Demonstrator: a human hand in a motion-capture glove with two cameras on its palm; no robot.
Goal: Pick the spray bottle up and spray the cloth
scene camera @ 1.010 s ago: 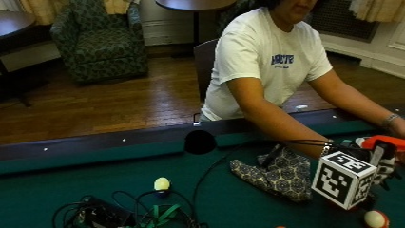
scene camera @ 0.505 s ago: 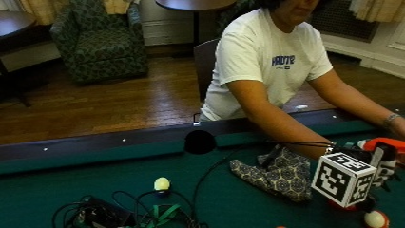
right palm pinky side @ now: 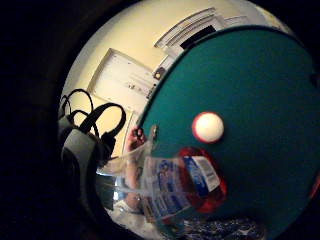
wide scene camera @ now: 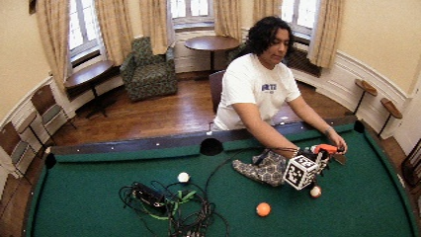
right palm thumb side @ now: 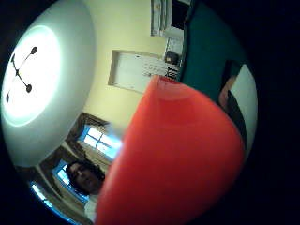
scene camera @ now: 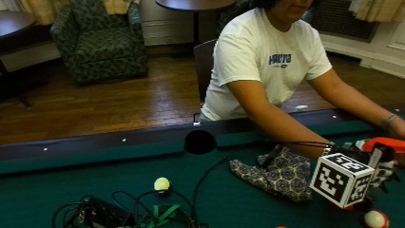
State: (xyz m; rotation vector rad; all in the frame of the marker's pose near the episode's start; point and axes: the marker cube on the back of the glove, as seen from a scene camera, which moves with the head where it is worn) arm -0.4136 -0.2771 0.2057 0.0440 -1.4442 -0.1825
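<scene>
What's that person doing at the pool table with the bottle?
A person sits at a green pool table. Their gloved right hand has its grip on a spray bottle with an orange-red top, held up off the felt. A patterned cloth lies crumpled right beside it. The bare hand is near the bottle's top. A white and red ball sits nearby. No spray can be seen.

A home games room is showing here: a green pool table (wide scene camera: 99, 197) with balls (wide scene camera: 263, 209) is standing beside an armchair (wide scene camera: 150, 69), curtained windows (wide scene camera: 190, 9) and wood flooring (wide scene camera: 158, 116).
</scene>
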